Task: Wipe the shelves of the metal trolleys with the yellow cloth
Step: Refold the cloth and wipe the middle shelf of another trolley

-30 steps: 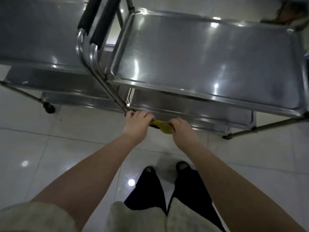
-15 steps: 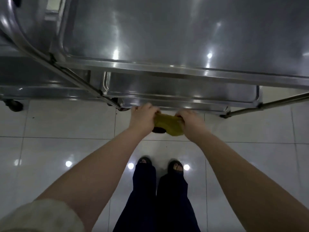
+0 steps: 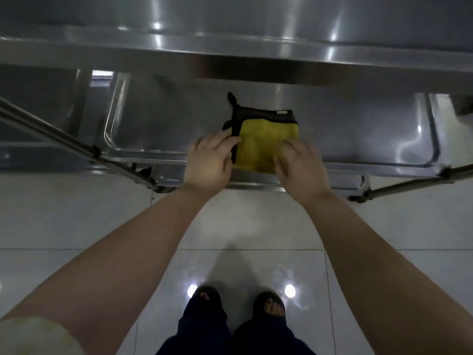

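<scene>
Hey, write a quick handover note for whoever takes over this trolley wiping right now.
Left hand: open, fingertips on the dark left edge of the yellow cloth.
Right hand: open, fingers resting on its right front part.
Cloth: flat on the trolley's second shelf, near the front rim.
Done: cloth laid down; wiped areas can't be told.
To do: wipe this shelf, then the others.

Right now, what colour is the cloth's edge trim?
Black, bordering the yellow cloth along its top and left edges; head view shows it.

floor (image 3: 76,213): glossy white tiles | thin grout lines | two lamp reflections (image 3: 290,290)
</scene>
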